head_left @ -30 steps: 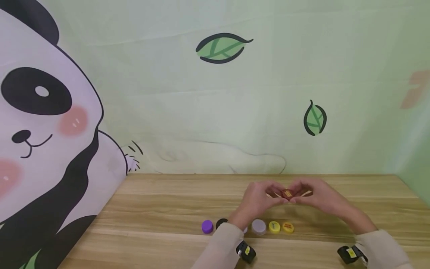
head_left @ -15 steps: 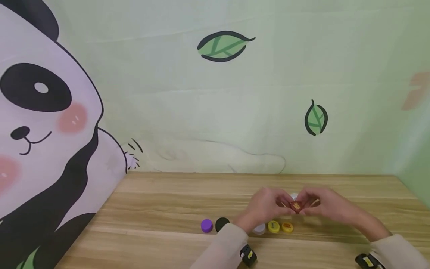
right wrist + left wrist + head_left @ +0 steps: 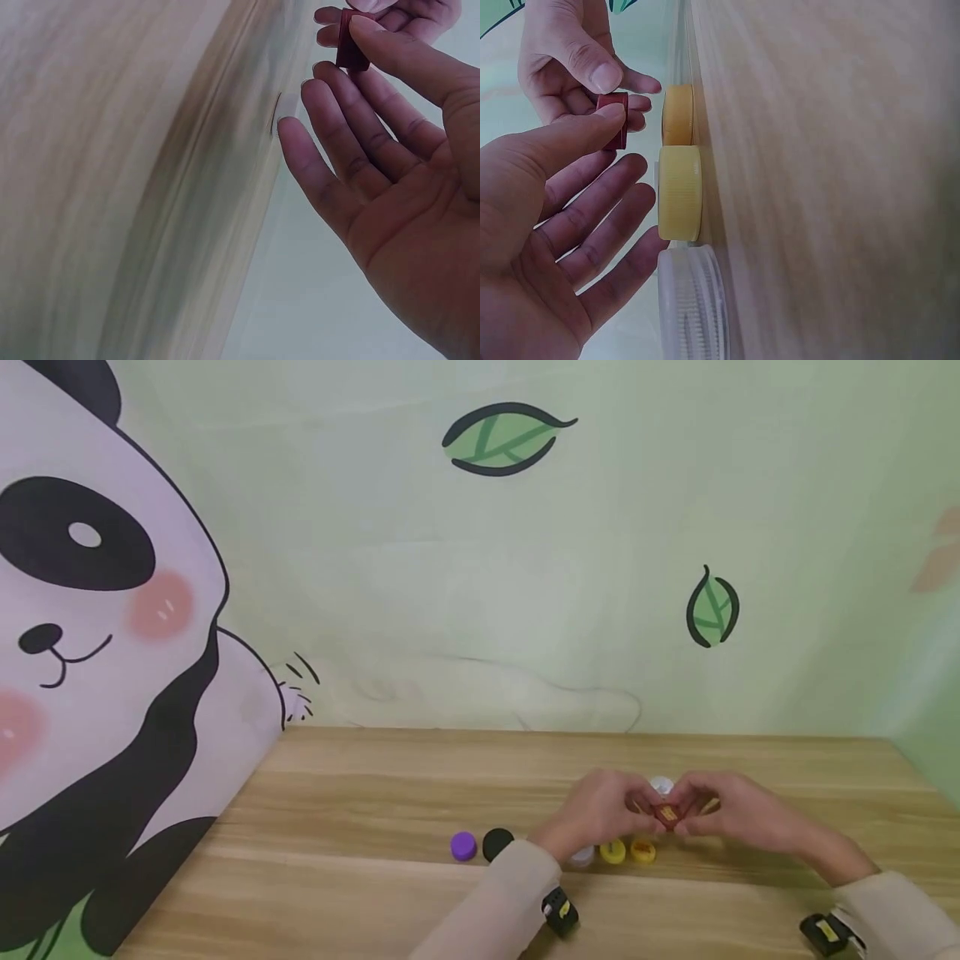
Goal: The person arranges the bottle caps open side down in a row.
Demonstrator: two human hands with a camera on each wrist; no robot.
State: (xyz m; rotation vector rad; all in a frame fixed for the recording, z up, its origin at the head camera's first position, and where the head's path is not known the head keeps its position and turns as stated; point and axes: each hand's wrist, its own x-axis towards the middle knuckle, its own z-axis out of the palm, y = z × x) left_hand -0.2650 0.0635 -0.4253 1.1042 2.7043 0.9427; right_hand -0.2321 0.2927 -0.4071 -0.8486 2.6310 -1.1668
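Note:
A small red bottle cap (image 3: 668,814) with yellow print on top is pinched between my two hands, above the table. My left hand (image 3: 600,810) grips its left side with thumb and fingertips. On the right side, my right hand (image 3: 738,812) does the same. The left wrist view shows both thumbs on the red cap (image 3: 620,138), while the left hand's other fingers are spread out. In the right wrist view the cap (image 3: 352,46) shows a dark red side wall. A white cap (image 3: 662,785) lies on the table just behind the hands.
A row of caps runs across the wooden table (image 3: 337,893): purple (image 3: 462,845), black (image 3: 497,844), translucent white (image 3: 582,857), yellow (image 3: 612,852) and orange-yellow (image 3: 642,850). My left forearm hides part of it. A printed cloth wall (image 3: 375,568) stands behind the table.
Both hands have moved right with the red cap, at first also nearer to me. The white cap behind them has come into view. The head view has tilted down slightly.

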